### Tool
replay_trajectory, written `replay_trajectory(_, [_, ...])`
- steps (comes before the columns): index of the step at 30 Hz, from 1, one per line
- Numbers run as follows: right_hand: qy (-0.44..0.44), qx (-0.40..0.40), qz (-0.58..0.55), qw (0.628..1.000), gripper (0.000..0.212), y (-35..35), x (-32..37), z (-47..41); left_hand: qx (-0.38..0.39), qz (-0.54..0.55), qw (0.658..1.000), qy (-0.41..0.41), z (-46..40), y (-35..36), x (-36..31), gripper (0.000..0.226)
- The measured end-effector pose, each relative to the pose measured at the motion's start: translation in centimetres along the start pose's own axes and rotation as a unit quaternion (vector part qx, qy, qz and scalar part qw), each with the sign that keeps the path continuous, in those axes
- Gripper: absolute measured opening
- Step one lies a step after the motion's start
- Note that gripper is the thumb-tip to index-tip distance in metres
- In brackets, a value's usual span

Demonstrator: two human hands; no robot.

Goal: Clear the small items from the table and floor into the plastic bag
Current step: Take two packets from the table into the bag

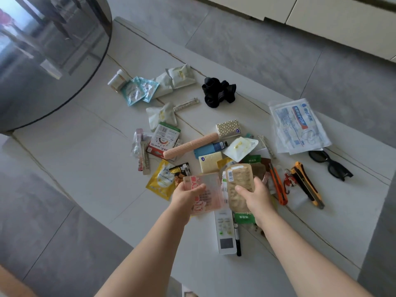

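Note:
Small items lie scattered over a white marble-look table (90, 168). My left hand (185, 195) grips a clear pink plastic bag (206, 195) with red print, held just above the table. My right hand (256, 197) holds a tan snack packet (240, 185) with a barcode label, right beside the bag's edge. Under my hands lie a white remote control (225, 234) and a black pen (237, 239). A yellow sachet (161, 180), a pink ribbed case (190, 145) and a blue tube (209, 148) lie further out.
Orange utility knives (305, 185) and black sunglasses (331, 166) lie at the right. A mask pack (297, 125), a black scrunchie (218, 92), teal and white sachets (139, 91) and a small bottle (116, 80) sit farther back. A dark round glass tabletop (49, 56) overhangs the left.

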State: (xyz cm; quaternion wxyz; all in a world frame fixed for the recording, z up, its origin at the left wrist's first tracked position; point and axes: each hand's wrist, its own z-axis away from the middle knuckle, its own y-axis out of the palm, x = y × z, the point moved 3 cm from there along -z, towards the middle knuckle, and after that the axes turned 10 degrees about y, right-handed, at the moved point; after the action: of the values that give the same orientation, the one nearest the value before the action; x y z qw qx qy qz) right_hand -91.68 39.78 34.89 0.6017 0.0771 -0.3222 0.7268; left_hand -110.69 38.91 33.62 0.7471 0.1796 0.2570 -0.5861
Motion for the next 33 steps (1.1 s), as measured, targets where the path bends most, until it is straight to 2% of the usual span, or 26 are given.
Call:
replay_trajectory(8, [0.011, 0.119, -0.074, 0.990, 0.019, -0.7, 4.9, 9.7, -0.018, 0.032, 0.998, 0.046, 10.9, -5.4, -5.4, 0.028])
replay_trajectory(15, [-0.015, 0.206, -0.030, 0.978, 0.025, 2.2, 10.4, 21.3, -0.079, 0.106, 0.988, 0.085, 22.6, -12.3, -8.7, 0.024])
replay_trajectory(17, [-0.024, 0.238, -0.025, 0.971, 0.023, 3.6, 11.7, 24.7, -0.106, 0.145, 0.980, 0.090, 25.5, -14.7, -9.0, 0.015])
replay_trajectory(20, [-0.045, 0.295, -0.016, 0.954, 0.028, 5.8, 13.4, 29.9, -0.145, 0.215, 0.962, 0.091, 29.6, -18.3, -9.1, 0.009])
replay_trajectory(26, [-0.101, 0.379, 0.050, 0.919, 0.036, 11.5, 15.3, 39.6, -0.211, 0.340, 0.909, 0.118, 37.3, -27.4, -6.9, 0.016])
replay_trajectory(33, [-0.164, 0.425, 0.148, 0.878, 0.036, 22.2, 14.7, 50.4, -0.299, 0.429, 0.836, 0.168, 45.2, -39.4, -2.3, 0.018])
